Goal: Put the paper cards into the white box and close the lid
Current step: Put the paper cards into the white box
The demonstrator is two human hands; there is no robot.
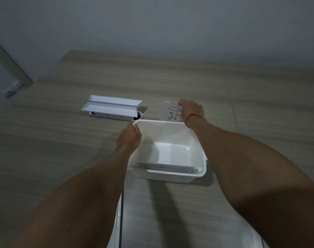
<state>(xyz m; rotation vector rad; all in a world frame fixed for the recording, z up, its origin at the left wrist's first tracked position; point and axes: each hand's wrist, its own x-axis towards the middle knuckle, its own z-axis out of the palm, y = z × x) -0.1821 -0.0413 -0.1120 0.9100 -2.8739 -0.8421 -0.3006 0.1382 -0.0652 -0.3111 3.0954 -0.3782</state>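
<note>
An open white rectangular plastic box (167,151) sits on the wood-grain counter (63,149) near the middle of the view, its lid off. The left hand (129,138) holds the box at its far-left corner, the grip pressed together on the rim there, fingers curled over the edge. Inside the box, along the near wall, lie flat paper cards with pale purple edges (164,168), stacked low against the bottom; the rest of the white floor of the box is bare.

The right hand (192,111) reaches past the far-right corner of the box, a thin red string bracelet (193,117) around its wrist. Its grip pinches a white paper card with red handwritten marks (170,112), held upright just beyond the far rim of the box, the writing facing the camera and partly hidden by the fingers and by the box rim.

Farther left on the counter, well apart from the right hand and just beyond the box's far-left corner, stands a white oblong device with two raised flaps (113,108). A pale grey wall (152,24) runs behind the counter
</note>
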